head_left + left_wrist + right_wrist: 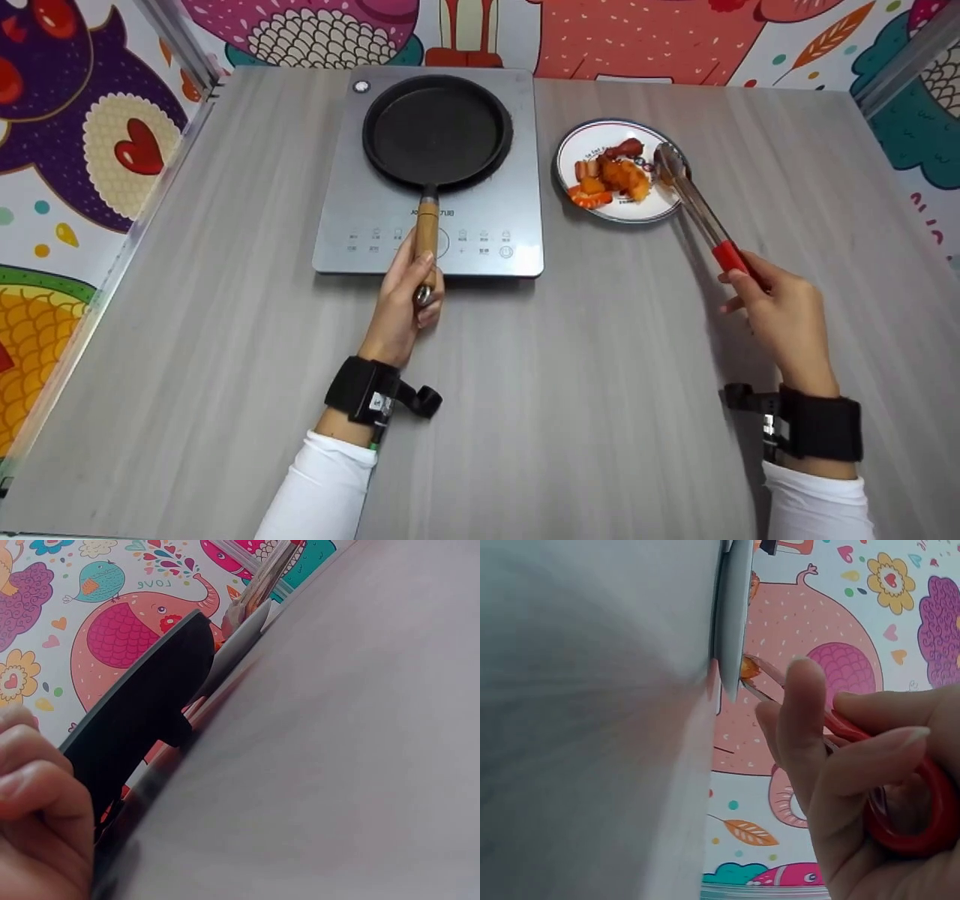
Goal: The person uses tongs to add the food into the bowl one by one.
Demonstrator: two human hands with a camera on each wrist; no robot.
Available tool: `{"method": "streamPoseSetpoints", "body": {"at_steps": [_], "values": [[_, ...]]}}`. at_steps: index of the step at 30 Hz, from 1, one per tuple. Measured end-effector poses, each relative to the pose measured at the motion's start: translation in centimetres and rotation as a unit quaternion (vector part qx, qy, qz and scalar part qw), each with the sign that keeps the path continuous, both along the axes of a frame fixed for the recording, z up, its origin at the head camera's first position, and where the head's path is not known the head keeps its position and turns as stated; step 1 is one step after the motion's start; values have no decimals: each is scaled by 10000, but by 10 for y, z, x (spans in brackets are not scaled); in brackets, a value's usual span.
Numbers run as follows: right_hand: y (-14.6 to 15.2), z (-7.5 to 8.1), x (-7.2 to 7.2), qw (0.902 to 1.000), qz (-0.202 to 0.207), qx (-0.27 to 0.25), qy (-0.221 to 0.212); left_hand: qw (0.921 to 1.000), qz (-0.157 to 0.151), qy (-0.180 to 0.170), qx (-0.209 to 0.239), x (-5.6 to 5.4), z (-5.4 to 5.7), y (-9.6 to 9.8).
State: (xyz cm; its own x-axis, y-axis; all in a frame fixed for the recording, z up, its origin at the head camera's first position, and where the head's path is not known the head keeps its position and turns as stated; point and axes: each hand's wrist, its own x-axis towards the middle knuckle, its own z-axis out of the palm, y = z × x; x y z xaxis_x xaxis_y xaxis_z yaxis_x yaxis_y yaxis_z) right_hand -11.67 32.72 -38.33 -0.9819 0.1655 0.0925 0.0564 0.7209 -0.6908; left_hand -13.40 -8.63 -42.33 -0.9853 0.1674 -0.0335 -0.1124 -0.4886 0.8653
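My left hand (409, 289) grips the wooden handle (427, 232) of a round black frying pan (437, 131), whose cooking surface is bare. In the head view the pan overlaps a silver induction cooker (337, 195); the left wrist view shows the pan's dark side (142, 712) beyond the curled fingers (45, 795). My right hand (787, 319) holds metal tongs (701, 206) by their red handles. Their tips are over the right side of a white plate (652, 210) of cooked food pieces (619, 176). In the right wrist view an orange piece of food (748, 667) shows at the tips.
The cooker and plate stand side by side toward the back of a grey wood-grain table (570, 390). Cartoon-printed panels (645, 37) rise behind and at both sides. Each wrist wears a black camera strap (821, 424).
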Motion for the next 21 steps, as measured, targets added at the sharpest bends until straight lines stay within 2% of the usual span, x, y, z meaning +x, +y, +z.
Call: {"method": "streamPoseSetpoints", "body": {"at_steps": [3,8,12,19,21], "values": [[1,0,-1,9984,-91,-500,-255,10000,2,-11,15,0,0,0],[-8,14,2,9943,-127,-976,-400,10000,-5,44,4,0,-1,-1],[-9,16,3,9926,-130,-1129,-419,9999,-55,20,151,0,-1,-1],[-10,12,4,9923,-149,-1192,-303,9977,-200,-393,516,2,-2,0],[-11,13,5,9918,-150,-1243,-275,9974,-163,-383,582,1,-2,1]]}}
